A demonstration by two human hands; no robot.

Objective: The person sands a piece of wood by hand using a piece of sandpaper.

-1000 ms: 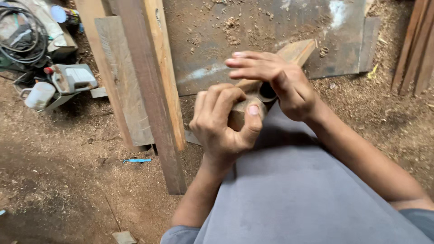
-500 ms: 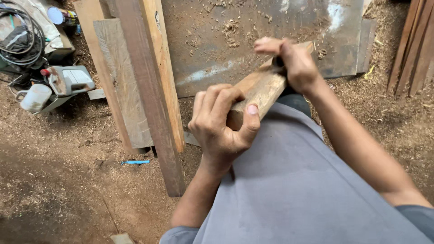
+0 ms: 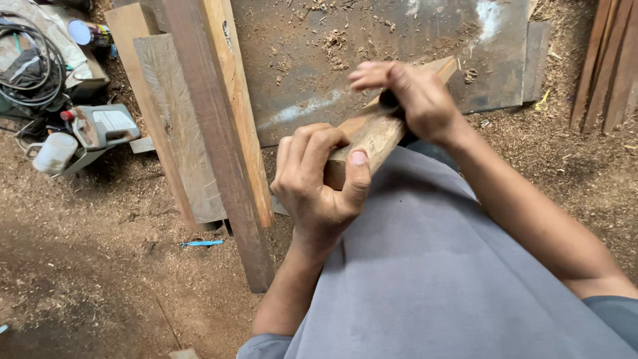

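- The left hand point(image 3: 319, 183) gripped the near end of a short light-brown wooden block point(image 3: 372, 136); its fingers point(image 3: 302, 143) were curled tight over the top and the thumb pressed on the side that faced the camera.
- The wooden block was held in the air above the person's lap, tilted, with the far end higher and pointing to the upper right.
- The right hand point(image 3: 415, 100) lay on the upper part of the block; its fingers were closed around a small dark thing point(image 3: 389, 101) pressed on the wood. What this thing was, I cannot tell.
- The grey cloth of the person's garment point(image 3: 432, 279) filled the lower right part of the view, just under the block.
- Behind the hands a large rusty metal sheet point(image 3: 319, 60) lay on the ground, with wood shavings on it.
- Several long wooden planks point(image 3: 212, 119) lay side by side left of the hands: pale ones and one dark reddish one.
- More dark planks point(image 3: 608, 60) were at the right edge.
- A grey and white electric power tool point(image 3: 100, 129) stood far left, near black coiled cables point(image 3: 30, 66).
- A small blue thin object point(image 3: 203, 243) lay on the sawdust-covered floor point(image 3: 86, 266), near the plank ends.
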